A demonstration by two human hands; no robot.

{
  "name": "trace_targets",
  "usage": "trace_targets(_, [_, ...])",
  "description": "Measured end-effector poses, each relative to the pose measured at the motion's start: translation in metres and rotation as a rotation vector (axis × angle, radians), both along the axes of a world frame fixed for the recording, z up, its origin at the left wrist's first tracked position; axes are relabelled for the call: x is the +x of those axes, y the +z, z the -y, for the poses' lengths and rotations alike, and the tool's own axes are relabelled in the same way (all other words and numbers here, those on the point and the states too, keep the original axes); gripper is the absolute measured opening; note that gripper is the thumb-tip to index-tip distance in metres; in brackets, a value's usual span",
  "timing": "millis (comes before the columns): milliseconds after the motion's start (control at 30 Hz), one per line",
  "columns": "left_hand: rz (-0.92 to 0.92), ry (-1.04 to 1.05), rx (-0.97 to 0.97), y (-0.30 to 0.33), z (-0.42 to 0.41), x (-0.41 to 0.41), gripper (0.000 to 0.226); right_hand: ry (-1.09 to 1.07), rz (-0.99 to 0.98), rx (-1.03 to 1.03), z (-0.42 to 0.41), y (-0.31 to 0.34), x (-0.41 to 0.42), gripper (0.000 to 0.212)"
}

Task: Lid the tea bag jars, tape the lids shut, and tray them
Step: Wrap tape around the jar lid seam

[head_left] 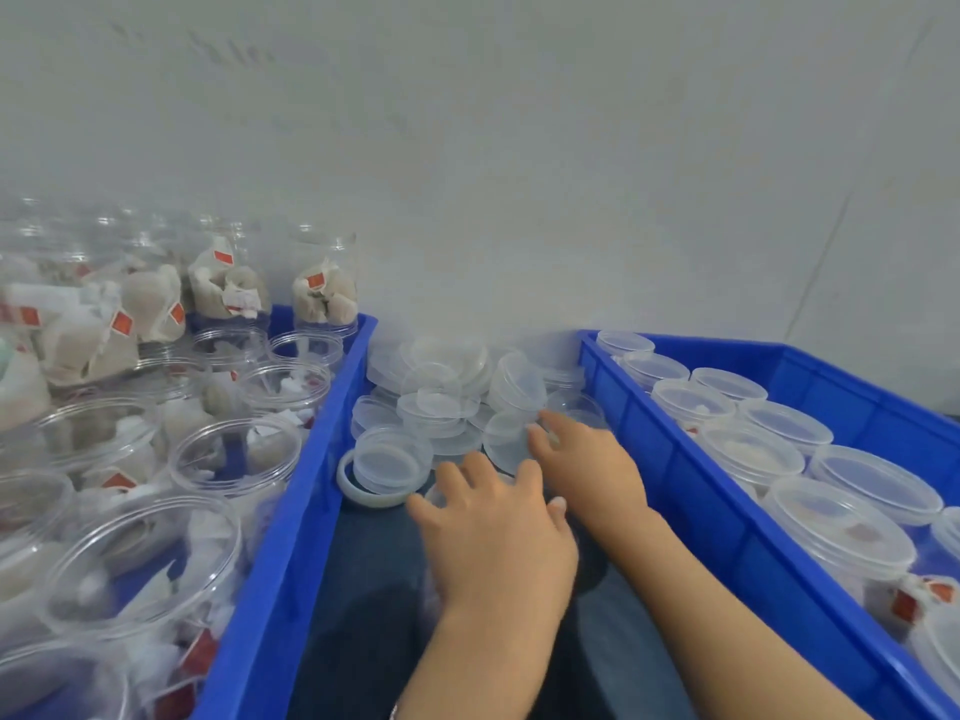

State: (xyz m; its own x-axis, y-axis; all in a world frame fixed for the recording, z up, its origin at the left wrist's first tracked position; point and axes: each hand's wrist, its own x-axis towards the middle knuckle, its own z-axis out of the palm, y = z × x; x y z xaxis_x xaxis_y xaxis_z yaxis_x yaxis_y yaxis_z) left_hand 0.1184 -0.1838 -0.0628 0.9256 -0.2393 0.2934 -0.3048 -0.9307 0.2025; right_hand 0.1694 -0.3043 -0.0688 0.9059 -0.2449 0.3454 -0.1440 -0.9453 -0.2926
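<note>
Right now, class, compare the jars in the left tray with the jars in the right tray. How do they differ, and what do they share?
The left jars stand open, with no lids; the right jars all have lids on. Some left jars are stacked two high at the back; the right jars sit in one layer. Both sets are clear plastic, hold tea bags with red tags, and sit in blue trays.

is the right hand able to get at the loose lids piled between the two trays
Probably yes: the right hand already has its fingertips at the near edge of the lid pile, with nothing between them; the left hand sits lower, out of its path.
</note>
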Motion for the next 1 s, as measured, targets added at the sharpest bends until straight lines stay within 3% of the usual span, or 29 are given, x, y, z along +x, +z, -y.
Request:
trace_targets(100, [0.007,0.021,0.002,-0.003,0.006,-0.001,0.036,-0.033,-0.096,-0.114,0.004,-0.023,-0.018,0.037])
trace_targets(233, [-0.067,0.079,0.062,0.007,0.016,0.006,0.03,0.025,-0.234,-0.302,0.003,-0.055,-0.046,0.024])
trace_targets(400, [-0.146,0.112,0.038,0.01,0.017,0.007,0.046,0.083,-0.234,-0.3,0.003,-0.068,-0.058,0.032])
trace_targets(467, [-0.158,0.028,-0.15,0.015,0.012,0.006,0.07,0.106,-0.28,-0.286,0.005,-0.07,-0.061,0.046])
trace_targets(500, [-0.154,-0.056,-0.393,0.019,0.008,0.004,0.075,0.114,-0.305,-0.267,0.005,-0.07,-0.064,0.051])
trace_targets(567, [-0.085,-0.182,-0.941,0.025,-0.003,0.0,0.065,0.105,-0.344,-0.279,0.005,-0.065,-0.069,0.056])
trace_targets(633, [0.086,-0.074,-1.193,0.021,-0.02,-0.004,0.045,0.093,-0.332,-0.302,0.004,-0.054,-0.071,0.056])
trace_targets(700, [0.103,0.1,-1.186,0.001,-0.033,-0.004,0.045,0.083,-0.164,-0.154,0.002,-0.045,-0.073,0.052])
trace_targets(767, [-0.108,0.184,-1.229,-0.021,-0.04,-0.003,0.052,0.076,0.044,0.151,-0.008,-0.038,-0.079,0.055])
trace_targets(833, [-0.331,0.169,-1.332,-0.039,-0.039,-0.006,0.052,0.129,0.1,0.406,-0.024,-0.033,-0.086,0.063])
trace_targets(900, [-0.418,0.135,-1.387,-0.044,-0.036,-0.011,0.042,0.247,0.072,0.474,-0.04,-0.033,-0.089,0.074])
trace_targets(1000, [-0.342,0.206,-1.29,-0.036,-0.029,-0.018,0.043,0.344,0.043,0.412,-0.055,-0.025,-0.094,0.086])
